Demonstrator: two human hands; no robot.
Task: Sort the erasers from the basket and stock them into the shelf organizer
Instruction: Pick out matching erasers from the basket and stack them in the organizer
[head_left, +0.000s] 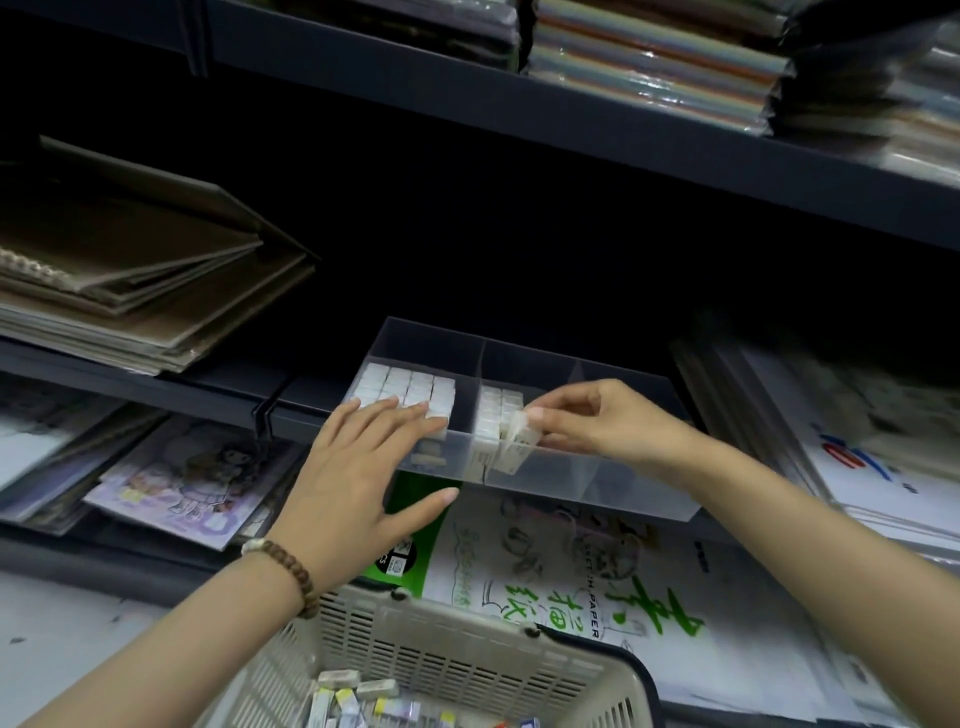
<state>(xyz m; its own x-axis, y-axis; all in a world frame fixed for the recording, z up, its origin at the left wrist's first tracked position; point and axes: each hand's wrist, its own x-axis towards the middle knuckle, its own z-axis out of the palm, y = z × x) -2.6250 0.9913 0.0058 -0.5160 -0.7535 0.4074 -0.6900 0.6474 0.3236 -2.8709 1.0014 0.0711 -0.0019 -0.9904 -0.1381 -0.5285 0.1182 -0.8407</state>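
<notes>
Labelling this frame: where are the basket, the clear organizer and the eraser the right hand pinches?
basket (441, 660): head view, on its slotted far wall.
organizer (597, 491): head view, on its clear front wall.
pinched eraser (511, 448): head view, on its wrapped side.

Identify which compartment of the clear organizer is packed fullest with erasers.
The left compartment, under the left hand: erasers cover it across; the middle one is only part filled.

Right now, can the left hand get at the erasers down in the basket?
Probably yes. The left hand lies flat on the stocked erasers in the organizer, holding nothing, and the basket sits open-topped just below its forearm, with nothing covering the loose erasers.
</notes>
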